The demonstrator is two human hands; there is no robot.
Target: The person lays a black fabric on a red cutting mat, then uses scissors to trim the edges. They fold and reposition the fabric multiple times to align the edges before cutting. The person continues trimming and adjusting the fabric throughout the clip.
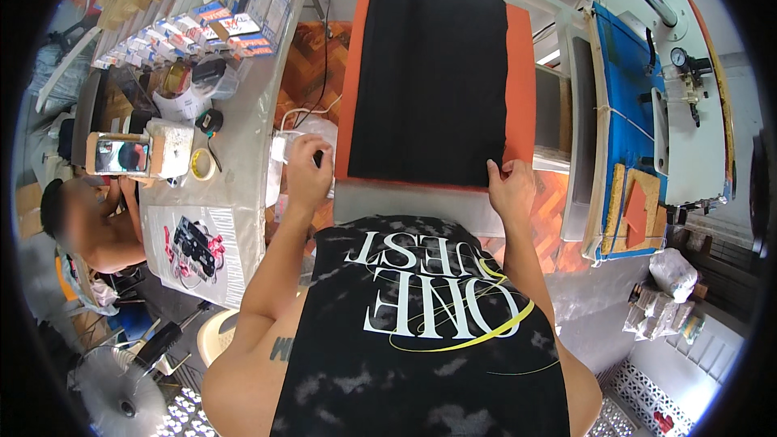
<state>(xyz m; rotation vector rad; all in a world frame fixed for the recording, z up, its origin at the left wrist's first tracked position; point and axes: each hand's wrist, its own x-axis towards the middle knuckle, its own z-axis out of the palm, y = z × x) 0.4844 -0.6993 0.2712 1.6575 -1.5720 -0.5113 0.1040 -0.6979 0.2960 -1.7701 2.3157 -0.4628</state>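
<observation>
A black cloth panel (429, 81) lies flat over an orange-red pad (520, 81) on the platen of a press in front of me. The pad shows along both sides of the cloth. At the near right corner, my right hand (511, 188) is closed on the cloth's edge, its thumb on top. My left hand (307, 170) is held just off the pad's near left corner, apart from the cloth. Its fingers are curled around a small black thing (318, 158), mostly hidden, whose kind I cannot make out.
Left stands a table (243, 137) with a box of packets (235, 24), a tape roll (202, 163) and a propped phone (122, 155). A person (105, 226) sits beyond it. To the right are a blue-covered platen (627, 105) and a pressure gauge (678, 57). A fan (121, 388) stands lower left.
</observation>
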